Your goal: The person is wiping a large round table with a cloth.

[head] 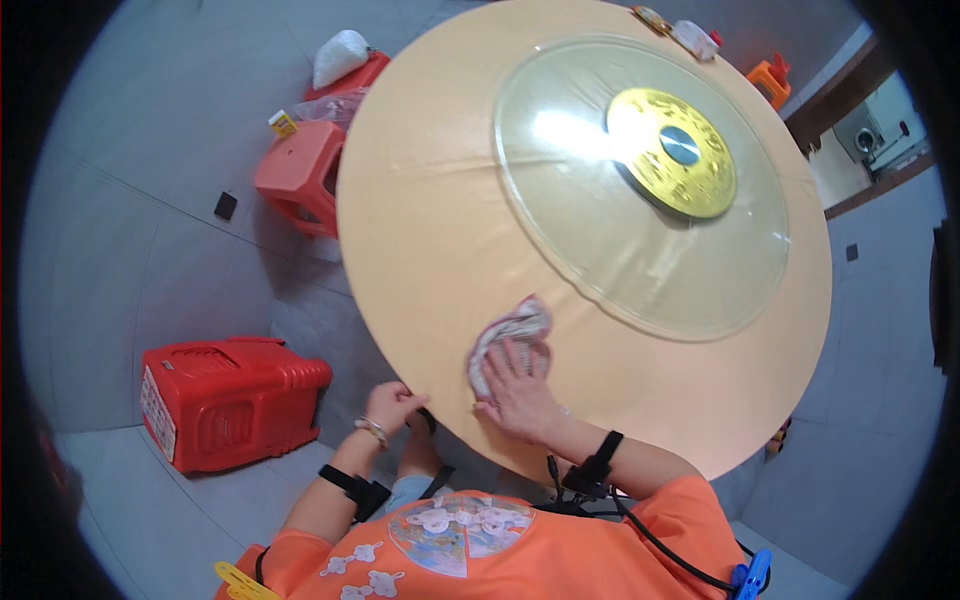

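My right hand lies flat with spread fingers on a crumpled, pink-edged cloth, pressing it against the peach cover of a round table. At the table's near left edge, my left hand has its thumb and fingertips pinched close on the rim of the cover. Beyond the cloth sits a clear glass turntable, with a gold patterned disc at its middle.
Red plastic stools stand left of the table, with a white bag and a yellow box. A large red plastic container is on the floor at lower left. A bottle lies at the far edge. Cables cross my lap.
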`<state>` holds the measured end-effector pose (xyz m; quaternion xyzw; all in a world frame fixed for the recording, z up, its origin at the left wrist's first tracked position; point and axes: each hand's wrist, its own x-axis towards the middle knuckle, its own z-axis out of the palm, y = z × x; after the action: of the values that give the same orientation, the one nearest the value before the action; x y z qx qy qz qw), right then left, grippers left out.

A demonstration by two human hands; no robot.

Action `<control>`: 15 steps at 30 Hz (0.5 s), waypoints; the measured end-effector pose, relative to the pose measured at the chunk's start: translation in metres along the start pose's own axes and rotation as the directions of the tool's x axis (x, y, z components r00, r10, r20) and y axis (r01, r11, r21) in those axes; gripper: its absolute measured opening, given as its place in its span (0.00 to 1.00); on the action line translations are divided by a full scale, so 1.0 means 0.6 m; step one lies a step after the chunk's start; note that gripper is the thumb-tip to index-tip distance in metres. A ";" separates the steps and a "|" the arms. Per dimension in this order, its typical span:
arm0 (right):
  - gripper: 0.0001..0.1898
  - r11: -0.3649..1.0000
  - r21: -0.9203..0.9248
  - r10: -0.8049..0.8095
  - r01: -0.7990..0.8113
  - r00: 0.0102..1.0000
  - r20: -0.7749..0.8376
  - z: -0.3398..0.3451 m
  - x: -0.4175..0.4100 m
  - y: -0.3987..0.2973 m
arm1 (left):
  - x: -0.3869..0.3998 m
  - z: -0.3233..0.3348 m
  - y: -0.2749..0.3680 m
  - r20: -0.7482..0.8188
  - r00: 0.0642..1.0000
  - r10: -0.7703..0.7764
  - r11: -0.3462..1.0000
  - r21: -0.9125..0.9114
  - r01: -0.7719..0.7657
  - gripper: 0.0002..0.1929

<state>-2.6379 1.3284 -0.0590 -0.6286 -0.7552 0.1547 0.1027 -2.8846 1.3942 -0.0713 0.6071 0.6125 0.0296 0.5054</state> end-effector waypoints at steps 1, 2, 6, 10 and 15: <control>0.33 0.987 0.006 -0.162 0.163 0.986 -0.049 0.012 0.036 -0.026 | 0.010 0.004 -0.031 0.001 0.999 0.049 0.999 0.010 -0.049 0.15; 0.33 0.987 -0.010 -0.162 0.162 0.985 -0.051 0.026 0.075 -0.033 | 0.016 0.005 -0.020 0.051 0.998 0.036 0.999 0.012 -0.036 0.17; 0.27 0.993 -0.092 -0.089 0.074 0.981 -0.170 0.034 0.281 -0.045 | 0.015 -0.031 -0.010 0.252 0.960 0.122 0.991 0.030 -0.134 0.18; 0.32 0.832 -0.118 0.525 -0.542 0.839 -0.144 -0.008 0.405 0.016 | 0.039 -0.146 -0.054 0.417 0.884 0.213 0.971 0.008 -0.238 0.18; 0.36 0.521 0.054 0.848 -0.852 0.509 -0.148 -0.020 0.336 0.057 | 0.098 -0.356 -0.218 0.199 0.980 -0.019 0.998 -0.051 0.030 0.18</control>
<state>-2.6401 1.5333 -0.0682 -0.9289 -0.3424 0.1257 0.0644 -3.1034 1.5290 -0.0865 0.5858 0.5654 -0.0209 0.5803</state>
